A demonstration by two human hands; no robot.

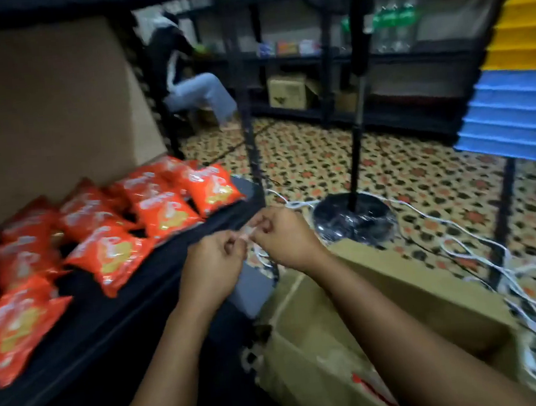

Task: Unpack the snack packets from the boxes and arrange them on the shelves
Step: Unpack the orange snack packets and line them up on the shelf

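On the far left, a black shelf (114, 319) carries a loose spread of orange snack packets (108, 254), some lying flat, some overlapping; the nearest one (17, 328) lies close to the shelf's front edge at the lower left. A wide strip of bare shelf runs between the packets and that front edge, broadening toward the right corner. Behind the packets stands a large brown carton (47, 103), filling the back of the shelf up to the board above.

Near the middle, the left hand (212, 270) and the right hand (284, 237) meet just off the shelf's right corner, knuckles almost touching. Both have their fingers curled, pinching between them a small pale scrap (249, 234), perhaps clear plastic; blur hides what it is. Both forearms reach up from the bottom edge.

Below the right forearm sits an open cardboard box (353, 325) on the floor, its near flap folded outward with a red mark on it; I cannot see into it well enough to tell its contents. The box stands close against the shelf's end, leaving only a narrow gap.

Rightward, a fan's round black base (353, 219) stands on the patterned floor (420, 162), with white cables (532, 308) trailing around it and piled beside the box. Open floor lies beyond, up to dark back shelving (393, 56). Another person (183, 80) crouches there. Stacked yellow and blue bins (516, 80) edge the far right.
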